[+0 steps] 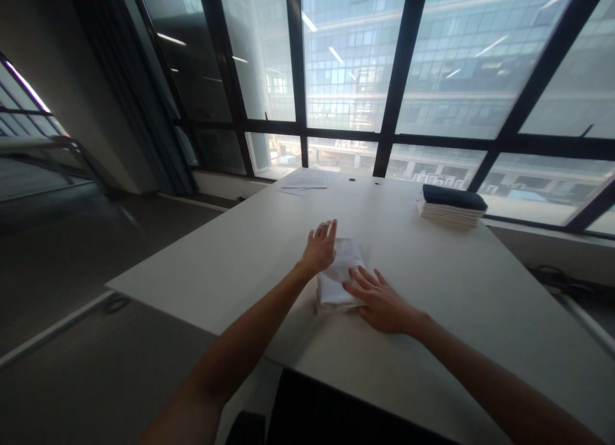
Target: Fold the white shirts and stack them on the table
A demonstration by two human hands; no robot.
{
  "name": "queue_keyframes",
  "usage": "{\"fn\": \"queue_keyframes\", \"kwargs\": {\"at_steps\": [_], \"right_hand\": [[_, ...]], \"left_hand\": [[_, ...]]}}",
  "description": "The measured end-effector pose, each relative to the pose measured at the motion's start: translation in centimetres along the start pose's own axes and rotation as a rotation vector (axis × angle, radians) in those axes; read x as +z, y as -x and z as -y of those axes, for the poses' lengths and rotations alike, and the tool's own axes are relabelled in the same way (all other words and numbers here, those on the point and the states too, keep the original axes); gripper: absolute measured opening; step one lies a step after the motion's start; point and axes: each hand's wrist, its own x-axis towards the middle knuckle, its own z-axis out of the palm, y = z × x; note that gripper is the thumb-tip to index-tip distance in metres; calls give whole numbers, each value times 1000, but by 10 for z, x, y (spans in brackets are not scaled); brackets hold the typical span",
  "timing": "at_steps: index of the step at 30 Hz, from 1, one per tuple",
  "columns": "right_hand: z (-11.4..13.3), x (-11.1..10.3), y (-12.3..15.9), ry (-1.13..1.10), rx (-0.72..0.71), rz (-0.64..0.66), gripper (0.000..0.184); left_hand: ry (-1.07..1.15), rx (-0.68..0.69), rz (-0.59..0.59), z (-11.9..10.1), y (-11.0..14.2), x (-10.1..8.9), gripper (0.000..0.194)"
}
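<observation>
A folded white cloth (336, 290) lies on the white table in front of me, its layers showing along the near edge. My left hand (320, 248) is at the cloth's far left side, fingers stretched out and pointing away from me. Over the cloth's right side rests my right hand (379, 299), spread with its fingertips on the fabric. Neither hand grips anything. Whether the left palm presses on the cloth or hovers just beside it, I cannot tell.
At the table's (216, 259) far right stands a stack of folded white cloths (449, 213) with a dark blue folded cloth (454, 197) on top. Papers (305, 182) lie at the far left end. A dark chair (336, 413) is at the near edge; windows rise behind.
</observation>
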Motion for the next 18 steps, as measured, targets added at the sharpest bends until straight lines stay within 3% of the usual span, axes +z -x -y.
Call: {"fn": "queue_keyframes", "kwargs": {"at_steps": [3,6,10,18], "right_hand": [[34,1,-18,-32,3,-124,49],[63,22,-31,-62,-12,-148,63],[77,44,-27,-88,-85,-99,80],[80,38,-13,-77,-108,-105,65]], "left_hand": [[143,248,232,-4,-24,11,56],[170,262,341,3,-31,30,47],[175,152,289,23,-25,45,50],[28,-37,202,50,-37,42,48]]}}
